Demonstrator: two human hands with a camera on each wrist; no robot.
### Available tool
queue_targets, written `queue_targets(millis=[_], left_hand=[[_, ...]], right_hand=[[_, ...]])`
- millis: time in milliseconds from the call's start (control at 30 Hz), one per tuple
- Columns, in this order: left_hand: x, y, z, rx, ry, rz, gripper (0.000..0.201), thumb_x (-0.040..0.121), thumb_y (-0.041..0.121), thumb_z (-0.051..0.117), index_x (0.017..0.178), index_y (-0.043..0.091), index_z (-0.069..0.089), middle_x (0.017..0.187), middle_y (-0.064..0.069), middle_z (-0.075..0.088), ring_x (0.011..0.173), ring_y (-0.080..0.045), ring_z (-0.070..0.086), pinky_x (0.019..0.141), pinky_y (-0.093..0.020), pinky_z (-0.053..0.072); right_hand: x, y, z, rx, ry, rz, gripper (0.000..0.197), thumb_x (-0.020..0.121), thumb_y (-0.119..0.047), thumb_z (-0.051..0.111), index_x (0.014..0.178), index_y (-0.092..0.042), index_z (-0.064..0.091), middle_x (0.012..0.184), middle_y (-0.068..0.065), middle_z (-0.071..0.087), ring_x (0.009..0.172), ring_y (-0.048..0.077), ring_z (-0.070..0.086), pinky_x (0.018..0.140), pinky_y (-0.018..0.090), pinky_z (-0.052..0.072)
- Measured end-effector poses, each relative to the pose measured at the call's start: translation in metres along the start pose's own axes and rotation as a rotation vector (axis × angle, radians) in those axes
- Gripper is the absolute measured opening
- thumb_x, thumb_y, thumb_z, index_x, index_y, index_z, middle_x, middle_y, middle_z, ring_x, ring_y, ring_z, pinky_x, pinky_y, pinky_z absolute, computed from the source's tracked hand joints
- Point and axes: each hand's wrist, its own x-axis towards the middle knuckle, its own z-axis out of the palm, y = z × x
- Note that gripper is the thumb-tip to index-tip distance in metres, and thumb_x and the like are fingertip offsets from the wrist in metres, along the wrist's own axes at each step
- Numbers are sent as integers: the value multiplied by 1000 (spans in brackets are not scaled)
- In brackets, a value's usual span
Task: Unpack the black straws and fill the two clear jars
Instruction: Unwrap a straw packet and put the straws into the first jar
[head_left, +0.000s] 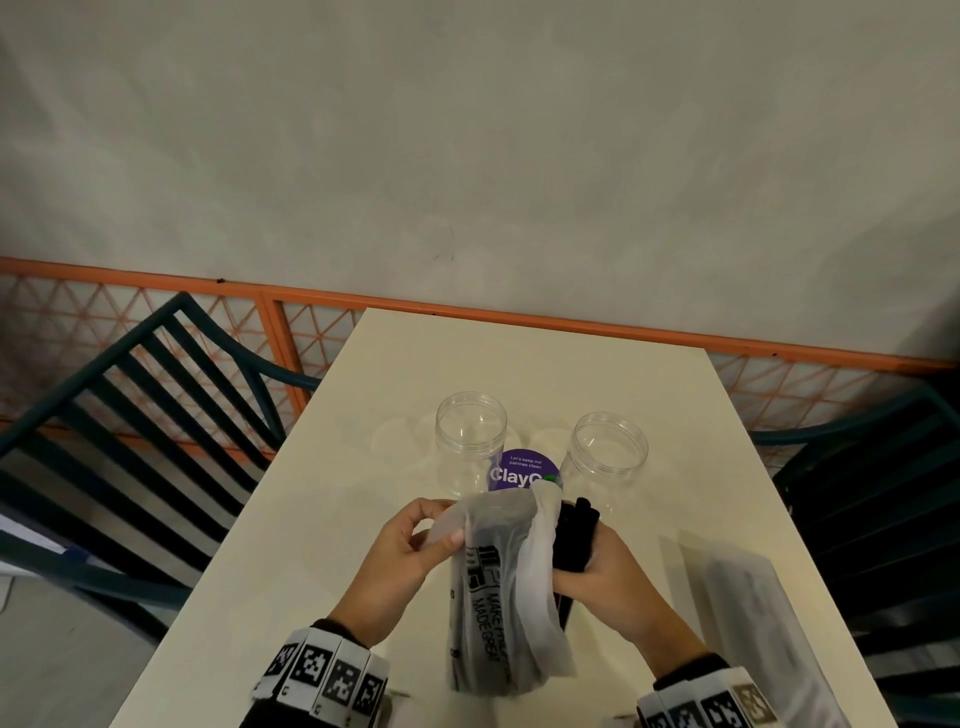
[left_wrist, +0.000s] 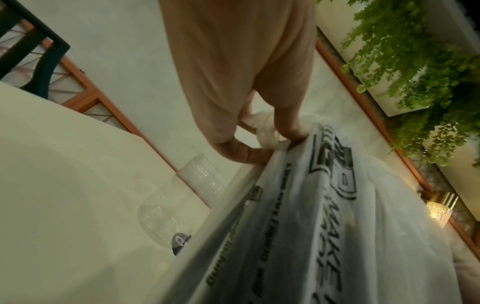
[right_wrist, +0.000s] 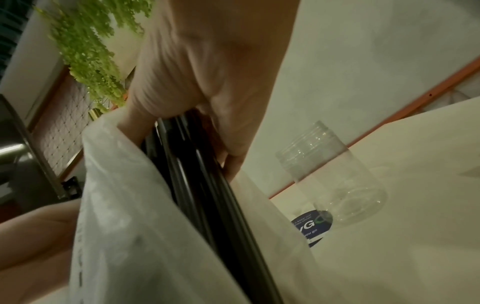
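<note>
A frosted plastic bag (head_left: 493, 597) printed with black letters stands upright over the near middle of the table. My left hand (head_left: 415, 540) pinches its open top edge, seen close in the left wrist view on the bag (left_wrist: 324, 216). My right hand (head_left: 597, 556) grips a bundle of black straws (head_left: 574, 535) at the bag's right side; the right wrist view shows the straws (right_wrist: 197, 174) half out of the bag (right_wrist: 124, 205). Two empty clear jars stand behind, one on the left (head_left: 470, 441) and one on the right (head_left: 605, 457).
A round purple sticker (head_left: 522, 473) lies on the cream table (head_left: 311, 519) between the jars. A flat frosted bag (head_left: 753, 603) lies at the right edge. Dark slatted chairs (head_left: 130, 441) flank the table. An orange lattice rail (head_left: 311, 332) runs behind.
</note>
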Motion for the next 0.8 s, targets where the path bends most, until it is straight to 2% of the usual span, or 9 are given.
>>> queue_targets(millis=[100,200,300,400,467,567,633,733,800], left_hand=[[0,3,0,6,77,35,15,70,1,73,78,11,66,77,0,71,73,-14,63,70,-22,52],[2,5,5,39,185,57,20,73,-6,66,62,10,68,59,1,67,62,-16,59,65,-26,53],[2,4,12,29,205,74,14,83,-1,58,75,8,66,69,0,69,67,-11,63,68,-22,54],[3,-1,14,-65,203,37,16,91,3,46,83,7,59,81,-7,65,79,-17,61,73,-22,52],[3,-1,12,-118,132,4,6,90,10,51,87,6,55,85,-9,60,87,-25,52,77,-29,45],[1,-2,5,-169,-108,-23,45,71,25,66,113,20,53,110,0,65,106,-18,58,92,-29,45],[1,1,3,-112,-191,-13,60,64,27,73,121,27,53,116,7,66,108,-9,61,90,-25,49],[5,2,5,16,-2,49,35,57,26,83,83,6,71,82,-8,72,79,-21,63,71,-26,51],[10,-1,6,64,124,52,20,62,18,78,58,4,66,61,-10,62,64,-20,53,64,-29,43]], right_hand=[[-1,-4,6,-11,7,-17,34,53,-26,71,85,-14,65,74,-9,72,76,4,66,67,14,48],[-1,-5,10,-6,21,-41,39,54,-22,71,91,-12,63,80,-5,70,82,7,66,70,18,49],[-2,-8,11,28,44,-55,40,57,-17,74,96,-16,62,85,-6,71,87,7,66,74,16,50],[-2,-11,10,27,112,-48,52,51,-28,77,100,-19,60,92,-5,68,94,10,65,78,20,49],[-3,-13,8,22,148,-53,59,49,-32,78,104,-22,58,98,-5,67,95,5,63,77,15,50],[-4,-20,7,38,151,-51,63,50,-28,80,108,-27,55,104,-7,65,96,-2,62,74,8,49],[-4,-24,7,28,132,-66,61,53,-22,79,108,-30,53,105,-10,63,96,-8,60,74,4,46],[-3,-28,9,-19,91,-96,64,53,-28,80,110,-32,50,107,-13,60,100,-9,57,77,2,44],[-3,-31,10,-29,85,-99,68,50,-34,78,111,-33,47,105,-18,59,100,-11,55,77,2,44]])
